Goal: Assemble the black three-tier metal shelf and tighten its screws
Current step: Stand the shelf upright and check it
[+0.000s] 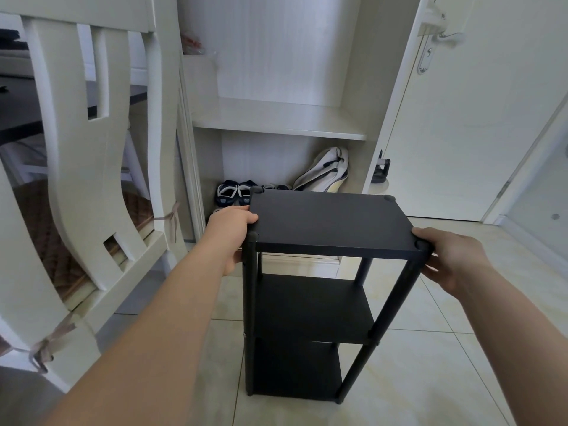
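Head view, and the black shelf (310, 305) is upright on the tiled floor (436, 348), all three tiers stacked between its posts. The left hand (230, 235) clamps the left edge of the top board (332, 222), thumb on top and the rest curled under. The right hand (448, 259) wraps the near right corner of the shelf, fingers (436, 273) curled round the post there. To me the building looks done: this is a steadying or shifting grip, with no tool in sight. The next move wants a wobble test, then a go round the corner caps (388, 198); I can't tell whether they're tight. Behind the shelf is an open cupboard (276, 121) with shoes (235, 192) in the bottom; left of the shelf, a white chair (86, 179).
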Action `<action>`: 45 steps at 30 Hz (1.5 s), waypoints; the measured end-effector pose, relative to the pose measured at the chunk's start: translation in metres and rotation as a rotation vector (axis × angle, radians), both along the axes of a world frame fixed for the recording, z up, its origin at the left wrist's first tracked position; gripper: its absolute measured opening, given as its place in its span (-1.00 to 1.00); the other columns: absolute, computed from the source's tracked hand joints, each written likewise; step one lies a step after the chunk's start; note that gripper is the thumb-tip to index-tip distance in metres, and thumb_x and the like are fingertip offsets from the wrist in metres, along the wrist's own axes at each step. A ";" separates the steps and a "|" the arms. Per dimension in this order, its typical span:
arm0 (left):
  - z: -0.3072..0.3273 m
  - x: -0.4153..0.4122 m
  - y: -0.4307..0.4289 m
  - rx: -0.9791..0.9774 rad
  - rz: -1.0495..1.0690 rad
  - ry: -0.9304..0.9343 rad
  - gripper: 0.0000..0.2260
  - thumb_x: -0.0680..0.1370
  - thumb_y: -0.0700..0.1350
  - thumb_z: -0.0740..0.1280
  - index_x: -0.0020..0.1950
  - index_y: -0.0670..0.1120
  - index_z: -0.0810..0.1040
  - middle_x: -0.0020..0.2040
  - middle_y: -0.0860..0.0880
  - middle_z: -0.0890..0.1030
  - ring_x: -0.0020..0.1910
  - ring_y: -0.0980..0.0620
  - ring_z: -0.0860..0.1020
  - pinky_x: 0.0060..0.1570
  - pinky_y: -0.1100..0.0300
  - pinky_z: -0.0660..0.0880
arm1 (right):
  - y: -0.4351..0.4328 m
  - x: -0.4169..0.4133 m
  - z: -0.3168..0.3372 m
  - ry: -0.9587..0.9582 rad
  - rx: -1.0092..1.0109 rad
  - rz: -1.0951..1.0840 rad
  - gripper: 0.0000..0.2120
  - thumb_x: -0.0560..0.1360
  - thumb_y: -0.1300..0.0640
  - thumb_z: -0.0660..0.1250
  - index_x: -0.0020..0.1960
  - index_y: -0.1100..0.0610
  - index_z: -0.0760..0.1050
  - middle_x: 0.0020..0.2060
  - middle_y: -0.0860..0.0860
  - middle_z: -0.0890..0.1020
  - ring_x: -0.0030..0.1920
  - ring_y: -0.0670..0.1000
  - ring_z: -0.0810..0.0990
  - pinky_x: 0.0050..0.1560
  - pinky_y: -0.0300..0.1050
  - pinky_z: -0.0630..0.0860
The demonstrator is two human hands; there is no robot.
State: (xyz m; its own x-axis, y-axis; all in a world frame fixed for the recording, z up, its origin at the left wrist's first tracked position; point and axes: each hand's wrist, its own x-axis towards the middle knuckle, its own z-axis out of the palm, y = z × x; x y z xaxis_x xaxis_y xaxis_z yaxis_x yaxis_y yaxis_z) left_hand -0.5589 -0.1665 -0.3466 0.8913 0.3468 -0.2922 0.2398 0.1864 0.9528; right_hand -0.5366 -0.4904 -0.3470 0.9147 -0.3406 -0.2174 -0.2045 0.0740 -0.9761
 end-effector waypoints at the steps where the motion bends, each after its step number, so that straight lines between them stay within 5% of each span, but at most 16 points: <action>1: 0.001 0.000 -0.001 0.000 -0.001 0.005 -0.76 0.62 -0.21 0.25 0.20 0.07 0.56 0.00 -0.07 0.62 -0.21 0.03 0.54 -0.21 0.11 0.52 | 0.000 0.000 0.000 0.000 0.002 0.003 -0.87 0.46 0.23 0.50 -0.10 0.17 0.55 -0.24 0.07 0.65 -0.31 0.08 0.60 -0.25 -0.07 0.54; 9: -0.008 -0.007 -0.005 -0.037 0.017 -0.062 -0.84 0.60 -0.09 0.34 0.16 0.08 0.58 0.00 0.02 0.68 -0.10 0.04 0.63 -0.24 0.14 0.51 | 0.005 -0.005 -0.004 0.027 -0.018 0.005 -0.75 0.47 0.01 0.51 -0.01 0.17 0.62 -0.16 0.10 0.70 -0.18 0.15 0.71 -0.21 -0.07 0.59; 13: -0.007 -0.004 -0.005 -0.030 0.080 -0.037 -0.90 0.55 -0.09 0.39 0.04 0.08 0.63 -0.16 0.06 0.65 -0.33 0.12 0.57 -0.35 0.20 0.47 | 0.002 -0.004 -0.003 0.033 -0.048 0.006 -0.67 0.45 -0.02 0.54 0.04 0.20 0.63 -0.13 0.12 0.71 -0.13 0.19 0.70 -0.16 -0.03 0.61; 16: -0.006 -0.002 -0.006 -0.018 0.108 -0.012 -0.92 0.55 -0.12 0.39 -0.04 0.07 0.61 -0.14 0.02 0.64 -0.29 0.06 0.54 -0.30 0.16 0.48 | 0.000 -0.002 -0.003 0.032 -0.062 0.008 -0.72 0.44 0.02 0.54 0.00 0.19 0.62 -0.19 0.10 0.69 -0.20 0.17 0.68 -0.22 -0.04 0.60; 25: -0.002 0.004 -0.004 -0.033 0.103 0.067 -0.82 0.56 -0.14 0.39 0.15 0.01 0.62 -0.17 -0.01 0.57 -0.30 0.06 0.49 -0.28 0.13 0.49 | 0.000 0.001 -0.004 0.027 -0.102 0.008 -0.78 0.45 0.06 0.55 -0.09 0.21 0.62 -0.28 0.09 0.68 -0.27 0.16 0.65 -0.30 -0.06 0.62; 31: -0.006 -0.001 -0.004 -0.062 0.018 0.102 -0.69 0.60 -0.16 0.35 0.34 0.01 0.53 0.18 -0.11 0.63 0.18 -0.12 0.60 0.25 -0.10 0.52 | -0.003 -0.004 -0.003 0.040 -0.112 0.015 -0.79 0.45 0.08 0.54 -0.11 0.21 0.61 -0.34 0.07 0.68 -0.33 0.14 0.64 -0.31 -0.07 0.60; 36: -0.008 -0.005 -0.004 -0.067 0.039 0.105 -0.83 0.56 -0.15 0.39 0.15 -0.06 0.56 0.13 -0.12 0.66 0.14 -0.13 0.63 0.23 -0.09 0.54 | -0.004 -0.006 -0.002 0.042 -0.121 0.030 -0.81 0.46 0.09 0.52 -0.12 0.20 0.59 -0.30 0.09 0.66 -0.32 0.16 0.63 -0.27 -0.04 0.60; 41: -0.010 0.000 -0.003 -0.087 0.032 0.098 -0.76 0.55 -0.17 0.39 0.21 -0.16 0.56 0.01 -0.13 0.62 0.01 -0.09 0.61 0.26 -0.07 0.52 | -0.003 -0.004 -0.003 0.070 -0.125 0.036 -0.84 0.47 0.12 0.49 -0.13 0.19 0.56 -0.30 0.09 0.63 -0.31 0.15 0.59 -0.26 -0.02 0.59; 45: -0.013 0.000 -0.002 -0.082 0.041 0.085 -0.80 0.54 -0.15 0.40 0.16 -0.14 0.57 0.15 -0.17 0.67 0.16 -0.15 0.64 0.26 -0.10 0.53 | -0.003 -0.004 -0.005 0.069 -0.126 0.043 -0.82 0.49 0.08 0.49 -0.12 0.18 0.57 -0.31 0.08 0.64 -0.30 0.14 0.60 -0.26 -0.04 0.60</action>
